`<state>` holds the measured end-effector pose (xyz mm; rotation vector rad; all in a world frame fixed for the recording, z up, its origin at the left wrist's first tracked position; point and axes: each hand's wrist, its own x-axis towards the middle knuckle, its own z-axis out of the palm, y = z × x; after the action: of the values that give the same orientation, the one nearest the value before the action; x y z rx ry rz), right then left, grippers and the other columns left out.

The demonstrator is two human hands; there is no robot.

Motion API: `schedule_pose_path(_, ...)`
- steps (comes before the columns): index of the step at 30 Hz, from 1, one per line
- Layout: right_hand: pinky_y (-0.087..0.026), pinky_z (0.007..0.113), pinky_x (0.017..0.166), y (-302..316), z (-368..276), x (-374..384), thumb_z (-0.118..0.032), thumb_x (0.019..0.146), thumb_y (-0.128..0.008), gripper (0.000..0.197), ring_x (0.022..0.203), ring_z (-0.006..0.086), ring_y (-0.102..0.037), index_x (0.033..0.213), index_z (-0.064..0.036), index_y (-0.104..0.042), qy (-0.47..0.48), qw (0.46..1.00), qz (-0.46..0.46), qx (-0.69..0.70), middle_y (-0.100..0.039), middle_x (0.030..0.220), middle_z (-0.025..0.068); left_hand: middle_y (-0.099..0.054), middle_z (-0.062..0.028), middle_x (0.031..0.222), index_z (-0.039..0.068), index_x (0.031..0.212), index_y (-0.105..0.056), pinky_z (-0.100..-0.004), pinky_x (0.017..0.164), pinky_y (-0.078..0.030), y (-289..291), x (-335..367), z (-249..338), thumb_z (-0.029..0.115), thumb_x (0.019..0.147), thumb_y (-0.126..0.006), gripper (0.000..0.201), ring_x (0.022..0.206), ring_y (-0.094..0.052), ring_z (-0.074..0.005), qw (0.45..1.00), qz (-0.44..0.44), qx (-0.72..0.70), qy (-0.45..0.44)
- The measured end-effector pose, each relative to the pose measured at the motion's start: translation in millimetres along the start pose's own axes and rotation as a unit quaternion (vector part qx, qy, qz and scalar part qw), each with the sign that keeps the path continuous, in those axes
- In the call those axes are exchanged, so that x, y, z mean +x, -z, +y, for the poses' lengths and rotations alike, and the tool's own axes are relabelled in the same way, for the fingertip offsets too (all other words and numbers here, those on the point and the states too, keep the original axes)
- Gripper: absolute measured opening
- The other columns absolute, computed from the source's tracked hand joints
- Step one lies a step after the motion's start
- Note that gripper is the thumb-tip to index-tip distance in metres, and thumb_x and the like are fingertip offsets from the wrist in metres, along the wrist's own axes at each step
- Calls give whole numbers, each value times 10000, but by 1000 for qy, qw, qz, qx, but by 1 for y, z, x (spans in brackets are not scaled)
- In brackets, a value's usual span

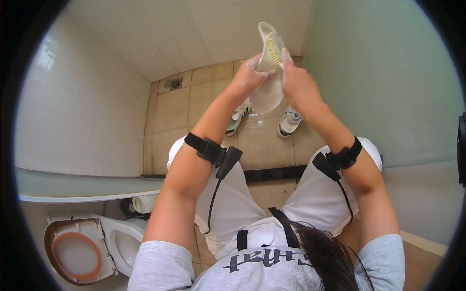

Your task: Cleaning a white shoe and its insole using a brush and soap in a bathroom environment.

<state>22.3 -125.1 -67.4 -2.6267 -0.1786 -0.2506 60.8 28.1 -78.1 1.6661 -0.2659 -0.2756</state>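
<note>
Out in front of me, my left hand grips a long, pale, translucent sole-shaped piece by its left edge. It looks wet, and its exact kind I cannot make out. My right hand is closed around a small brush with pale yellow bristles, which lies against the upper part of the piece. White suds cover fingers of both hands. Below them on the floor are a white shoe with dark stripes at the left and another white shoe at the right.
Beige tiles cover the floor, with a drain near the far left corner. A dark raised sill crosses below my knees. A frosted panel stands at right. A toilet and a paper roll are at lower left.
</note>
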Motion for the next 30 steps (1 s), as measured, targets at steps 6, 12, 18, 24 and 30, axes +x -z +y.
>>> schedule_pose_path(6,-493,521,754,11,-36,-34,-99,879,-412,590,844,432,-636,1437,4,-250,-11,994,-101,-34,-645,896,276,-622,-123,1112,-3,1348,-415,-309,818,-525,15,0,2,21,848,-635,547,969,-622,-177,998,44,-52,-4)
schedule_pose_path(12,-492,506,798,9,11,10,-106,881,-408,579,893,412,-636,1436,-17,-273,-33,999,-7,-27,-644,969,268,-622,-117,1104,-2,1340,-435,-315,832,-517,-6,-15,14,37,850,-633,530,970,-618,-179,999,-29,-17,-38)
schedule_pose_path(18,-496,503,786,10,0,0,-100,872,-410,588,880,410,-638,1436,-9,-271,-22,998,-33,-40,-646,948,265,-615,-116,1125,-6,1354,-423,-325,856,-508,5,-10,9,34,848,-626,547,983,-615,-187,1000,-10,-15,-9)
schedule_pose_path(24,-471,521,748,10,-44,-46,-170,946,-353,526,842,454,-608,1447,-45,-249,0,994,-112,-22,-616,897,308,-595,-120,1161,-8,1381,-386,-332,895,-502,19,-4,7,7,858,-597,563,991,-611,-199,996,62,-68,-18)
schedule_pose_path(30,-457,528,791,9,9,4,-172,953,-338,482,892,457,-601,1407,-12,-325,-29,999,28,19,-614,942,313,-601,-108,1159,3,1360,-418,-321,888,-498,-6,-15,19,31,853,-632,551,997,-604,-183,997,8,-46,-55)
